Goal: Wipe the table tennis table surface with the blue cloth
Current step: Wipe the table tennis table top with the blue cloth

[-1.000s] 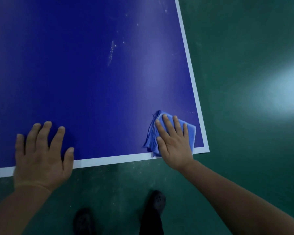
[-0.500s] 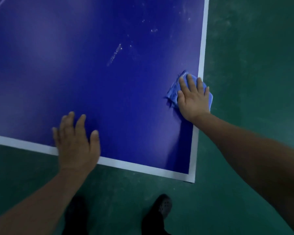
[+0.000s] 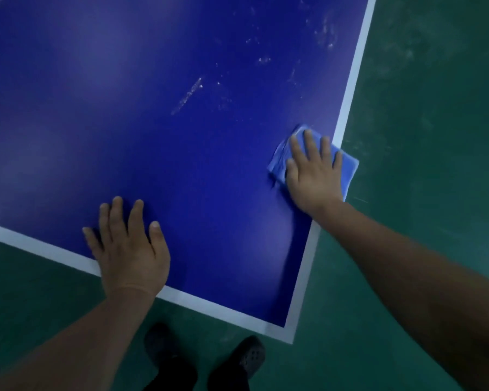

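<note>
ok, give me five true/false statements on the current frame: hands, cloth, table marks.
1. The right hand lies flat on the blue cloth with its fingers straight. True.
2. The cloth sits in the middle of the table, far from any edge. False: it lies at the table's right side, over the white edge line.
3. The left hand holds a second cloth. False: it rests bare and flat on the table near the near edge.
4. White smudges show on the surface beyond the cloth. True.
5. The floor around the table is red. False: it is green.
</note>
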`<control>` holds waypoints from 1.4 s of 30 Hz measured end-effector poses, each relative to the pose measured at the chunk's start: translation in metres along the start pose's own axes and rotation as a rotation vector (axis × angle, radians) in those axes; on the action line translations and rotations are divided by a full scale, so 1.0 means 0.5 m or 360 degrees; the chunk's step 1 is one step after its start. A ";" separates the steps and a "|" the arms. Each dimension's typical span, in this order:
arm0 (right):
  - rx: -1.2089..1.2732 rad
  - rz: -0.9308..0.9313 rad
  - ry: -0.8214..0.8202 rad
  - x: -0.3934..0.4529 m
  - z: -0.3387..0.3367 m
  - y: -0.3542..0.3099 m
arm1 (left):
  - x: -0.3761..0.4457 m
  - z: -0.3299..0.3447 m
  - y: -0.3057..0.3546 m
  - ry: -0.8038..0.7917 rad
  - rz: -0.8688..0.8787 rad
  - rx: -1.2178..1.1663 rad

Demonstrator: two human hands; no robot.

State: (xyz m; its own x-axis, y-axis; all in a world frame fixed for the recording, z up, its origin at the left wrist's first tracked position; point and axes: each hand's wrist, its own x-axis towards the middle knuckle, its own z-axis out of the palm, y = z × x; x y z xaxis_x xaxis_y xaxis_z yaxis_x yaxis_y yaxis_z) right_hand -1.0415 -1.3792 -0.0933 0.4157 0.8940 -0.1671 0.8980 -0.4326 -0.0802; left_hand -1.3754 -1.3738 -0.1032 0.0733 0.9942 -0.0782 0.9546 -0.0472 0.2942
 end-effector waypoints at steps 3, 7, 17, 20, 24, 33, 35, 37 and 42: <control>0.0039 0.0119 0.0048 0.003 0.005 -0.079 | 0.000 0.001 -0.002 -0.0003 -0.0014 0.0015; -0.0108 -0.0768 -0.0045 -0.188 0.050 -0.157 | 0.000 -0.003 0.000 0.0034 0.0004 0.0010; 0.0000 0.0076 0.0040 -0.017 0.006 -0.112 | 0.003 0.003 -0.006 -0.0006 -0.0012 0.0061; -0.0162 -0.0595 -0.0040 -0.077 0.030 -0.181 | 0.004 -0.001 -0.004 -0.0011 -0.0013 0.0070; -0.0179 -0.0616 -0.0041 0.047 0.006 -0.147 | 0.005 0.001 -0.005 0.0004 0.0013 0.0103; -0.0126 -0.1267 -0.0026 0.050 0.038 -0.353 | 0.002 0.002 -0.002 0.0068 -0.0070 0.0110; -0.0056 -0.1489 -0.0107 0.082 0.034 -0.450 | 0.001 0.003 0.005 0.0097 -0.0158 0.0187; -0.0113 -0.1679 -0.0151 0.151 0.032 -0.492 | -0.004 0.002 0.026 0.0137 -0.0317 0.0230; -0.0128 -0.1188 0.0018 0.524 -0.021 -0.370 | -0.015 0.029 0.139 0.0227 -0.0735 0.0155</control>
State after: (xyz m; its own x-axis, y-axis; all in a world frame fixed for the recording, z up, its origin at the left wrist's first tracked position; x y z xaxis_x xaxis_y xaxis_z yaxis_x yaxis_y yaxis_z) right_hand -1.0975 -1.0638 -0.1118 -0.3070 0.9478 -0.0862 0.9495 0.2988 -0.0959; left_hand -1.3055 -1.3858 -0.0962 -0.3979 0.9163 -0.0464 0.9010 0.3998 0.1685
